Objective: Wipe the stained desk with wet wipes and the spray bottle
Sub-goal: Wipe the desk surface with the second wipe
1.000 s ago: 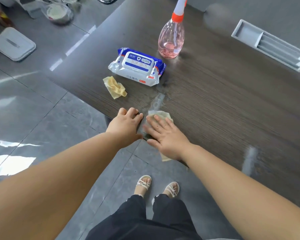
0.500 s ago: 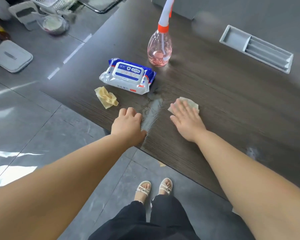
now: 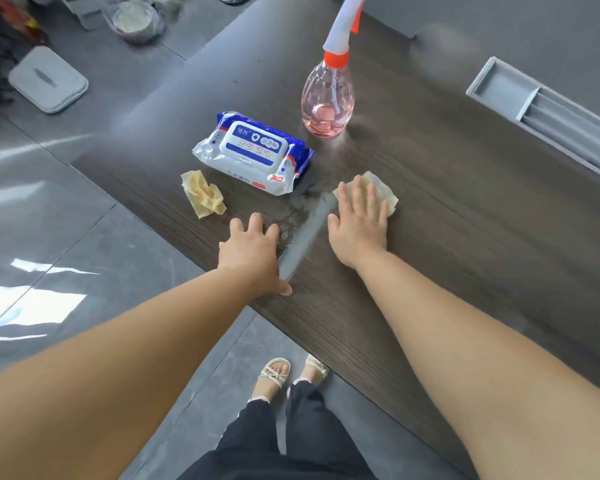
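My right hand [image 3: 359,220] lies flat with straight fingers on a pale wet wipe [image 3: 385,194], pressing it onto the dark wood desk [image 3: 447,244]. A wet, shiny streak [image 3: 305,230] runs between my two hands. My left hand [image 3: 250,251] rests on the desk near its front edge, fingers spread, holding nothing. A blue and white pack of wet wipes [image 3: 253,154] lies just beyond the streak. The pink spray bottle [image 3: 328,102] with an orange collar stands upright behind the pack. A crumpled yellow-stained wipe [image 3: 203,197] lies left of the pack.
A grey recessed cable tray [image 3: 548,116] is set into the desk at the far right. On the tiled floor to the left sit a grey lid [image 3: 47,79] and a bowl [image 3: 136,19]. My feet in sandals [image 3: 288,374] stand below the desk's front edge.
My right hand has slid the wipe away from the desk's front edge, farther onto the desk and to the right, leaving a wet streak. My left hand has stayed in place.
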Tool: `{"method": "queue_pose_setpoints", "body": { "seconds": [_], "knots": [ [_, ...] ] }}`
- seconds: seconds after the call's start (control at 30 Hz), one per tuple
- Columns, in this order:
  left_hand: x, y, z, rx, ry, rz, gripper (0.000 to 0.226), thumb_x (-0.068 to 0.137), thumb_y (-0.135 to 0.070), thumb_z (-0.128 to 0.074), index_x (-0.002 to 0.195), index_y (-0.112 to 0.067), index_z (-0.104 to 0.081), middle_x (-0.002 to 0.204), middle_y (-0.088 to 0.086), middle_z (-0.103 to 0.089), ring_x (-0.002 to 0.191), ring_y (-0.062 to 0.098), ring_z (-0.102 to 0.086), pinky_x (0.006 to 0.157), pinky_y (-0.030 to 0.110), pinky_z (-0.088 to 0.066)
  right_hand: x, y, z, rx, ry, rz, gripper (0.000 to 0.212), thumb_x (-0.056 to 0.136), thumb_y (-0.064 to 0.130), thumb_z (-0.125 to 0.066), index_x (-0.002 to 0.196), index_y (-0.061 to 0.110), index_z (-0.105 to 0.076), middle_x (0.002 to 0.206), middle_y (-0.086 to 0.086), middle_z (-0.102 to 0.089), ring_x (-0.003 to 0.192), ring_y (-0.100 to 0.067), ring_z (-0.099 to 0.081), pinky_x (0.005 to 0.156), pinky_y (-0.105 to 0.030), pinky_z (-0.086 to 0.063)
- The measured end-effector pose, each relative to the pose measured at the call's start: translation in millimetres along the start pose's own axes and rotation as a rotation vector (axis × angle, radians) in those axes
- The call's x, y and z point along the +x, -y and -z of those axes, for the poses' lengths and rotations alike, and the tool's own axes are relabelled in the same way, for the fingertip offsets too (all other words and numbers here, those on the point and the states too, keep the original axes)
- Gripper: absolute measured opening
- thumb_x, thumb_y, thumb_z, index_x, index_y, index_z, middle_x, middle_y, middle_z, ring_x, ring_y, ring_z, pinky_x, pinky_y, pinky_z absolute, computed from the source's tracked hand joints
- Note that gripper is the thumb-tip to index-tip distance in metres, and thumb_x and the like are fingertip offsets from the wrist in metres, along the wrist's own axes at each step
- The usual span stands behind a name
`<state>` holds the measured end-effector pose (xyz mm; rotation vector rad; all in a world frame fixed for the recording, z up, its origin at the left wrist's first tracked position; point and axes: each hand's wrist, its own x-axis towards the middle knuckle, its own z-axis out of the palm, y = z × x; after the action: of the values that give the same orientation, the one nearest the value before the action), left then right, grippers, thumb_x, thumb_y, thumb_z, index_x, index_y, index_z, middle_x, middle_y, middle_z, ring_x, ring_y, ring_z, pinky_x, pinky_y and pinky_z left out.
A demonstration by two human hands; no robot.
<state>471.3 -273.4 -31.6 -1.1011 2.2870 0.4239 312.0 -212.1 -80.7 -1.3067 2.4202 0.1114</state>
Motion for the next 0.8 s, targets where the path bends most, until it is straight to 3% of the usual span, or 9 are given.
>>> {"method": "queue_pose_setpoints", "body": {
  "seconds": [0.17, 0.27, 0.37, 0.53, 0.7, 0.73, 0.8],
  "knots": [
    [0, -2, 2, -0.008, 0.014, 0.012, 0.106, 0.058, -0.060, -0.078, 0.142, -0.022, -0.026, 0.138, 0.005, -0.022, 0.124, 0.032, -0.025, 0.094, 0.050, -0.046, -2, 8, 7, -0.057, 0.080, 0.435, 0.053, 0.102, 0.036, -0.023, 0.151, 0.026, -0.005, 0.159, 0.003, 0.009, 0.145, -0.017, 0.011, 0.116, -0.040, 0.009],
    [0, -1, 2, -0.014, 0.013, 0.005, 0.106, 0.059, -0.059, -0.078, 0.143, -0.022, -0.024, 0.140, 0.005, -0.022, 0.124, 0.032, -0.025, 0.094, 0.050, -0.046, 30, -17, 23, 0.002, 0.096, 0.277, 0.053, 0.102, 0.041, -0.017, 0.151, 0.027, -0.002, 0.159, 0.003, 0.010, 0.145, -0.016, 0.012, 0.116, -0.040, 0.009],
    [0, 0, 2, -0.020, 0.002, 0.003, 0.106, 0.058, -0.059, -0.078, 0.142, -0.022, -0.025, 0.140, 0.006, -0.022, 0.125, 0.033, -0.024, 0.096, 0.051, -0.045, 31, 2, 15, -0.024, 0.024, 0.131, 0.059, 0.100, 0.046, -0.016, 0.151, 0.023, 0.003, 0.158, -0.003, 0.016, 0.144, -0.021, 0.017, 0.114, -0.044, 0.011],
    [-3, -1, 2, -0.016, 0.000, 0.003, 0.107, 0.059, -0.060, -0.077, 0.143, -0.020, -0.024, 0.138, 0.005, -0.023, 0.124, 0.032, -0.024, 0.095, 0.051, -0.045, 10, -6, 6, -0.130, 0.046, 0.454, 0.058, 0.099, 0.049, -0.019, 0.150, 0.030, 0.000, 0.158, 0.004, 0.012, 0.145, -0.016, 0.014, 0.115, -0.038, 0.011],
    [-4, -9, 5, -0.032, 0.040, 0.042, 0.104, 0.065, -0.061, -0.073, 0.145, -0.021, -0.020, 0.144, 0.007, -0.020, 0.129, 0.034, -0.023, 0.102, 0.059, -0.035, 22, -30, 7, -0.034, -0.017, 0.038, 0.062, 0.098, 0.051, -0.017, 0.150, 0.025, 0.004, 0.158, -0.002, 0.014, 0.145, -0.021, 0.015, 0.116, -0.043, 0.009],
    [-3, -13, 7, -0.051, 0.050, 0.076, 0.098, 0.068, -0.062, -0.070, 0.144, -0.021, -0.023, 0.144, 0.007, -0.020, 0.130, 0.034, -0.023, 0.103, 0.062, -0.031, 14, -19, 4, -0.029, -0.011, 0.071, 0.064, 0.098, 0.052, -0.018, 0.151, 0.024, 0.003, 0.158, -0.004, 0.014, 0.145, -0.022, 0.015, 0.115, -0.043, 0.009],
    [0, -25, 12, -0.059, 0.033, 0.103, 0.086, 0.074, -0.060, -0.064, 0.141, -0.019, -0.029, 0.144, 0.007, -0.023, 0.131, 0.033, -0.026, 0.103, 0.062, -0.029, -2, -11, -2, -0.080, 0.047, 0.321, 0.065, 0.096, 0.056, -0.014, 0.151, 0.025, 0.003, 0.158, -0.003, 0.015, 0.145, -0.022, 0.016, 0.115, -0.042, 0.011]
  ]
}}
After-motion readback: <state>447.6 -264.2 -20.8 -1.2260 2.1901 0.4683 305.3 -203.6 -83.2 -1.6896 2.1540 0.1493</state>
